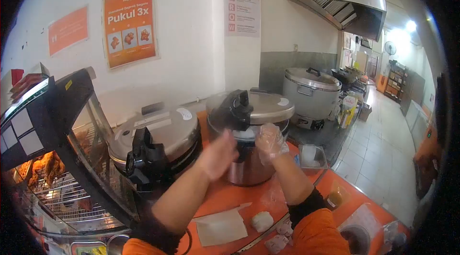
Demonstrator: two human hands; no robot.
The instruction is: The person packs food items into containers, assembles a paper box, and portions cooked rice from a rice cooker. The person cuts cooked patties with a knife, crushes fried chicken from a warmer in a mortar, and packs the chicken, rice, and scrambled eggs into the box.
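Observation:
My left hand (221, 156) is bare and raised in front of the middle rice cooker (254, 161), blurred, so its fingers are hard to read. My right hand (270, 144) wears a clear plastic glove and is at the front of the same cooker, just below its closed steel lid (263, 106); what its fingers hold, if anything, is hidden. Below the hands, a sheet of paper (222, 227) lies flat on the orange counter (220, 197). A white rounded lump (262, 221) sits beside it, near small wrapped packets (277, 243).
Another closed cooker (158, 135) stands left, beside a heated display case (72, 159) with fried food. A clear container (314, 156) is right of my hands. Behind stands a large pot (310, 92). Part of another person (425, 154) shows at the right edge.

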